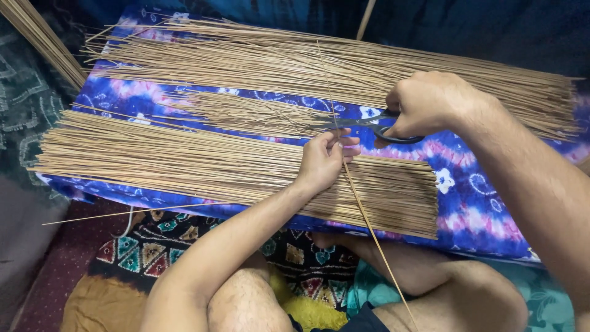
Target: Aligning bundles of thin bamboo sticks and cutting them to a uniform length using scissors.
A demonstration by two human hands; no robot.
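The left hand (pixel 322 161) pinches one long stick (pixel 362 212) that runs across the lap; the right hand (pixel 424 104) is closed through the handles of scissors (pixel 369 123), blades at the stick, seemingly mid-trim. A clean cut needs the stick held steady. Stick piles (pixel 184 160) lie on a blue tie-dye cloth (pixel 479 203) above a patterned mat (pixel 153 246)

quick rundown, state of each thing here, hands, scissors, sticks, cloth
left hand: pinching one long thin stick, resting on the near bundle
right hand: closed around the scissors' handles
scissors: blades nearly shut, at the held stick
near stick bundle: laid flat, ends fairly even
far stick bundle: laid flat, looser
short pieces: scattered between the bundles
tie-dye cloth: spread under the sticks
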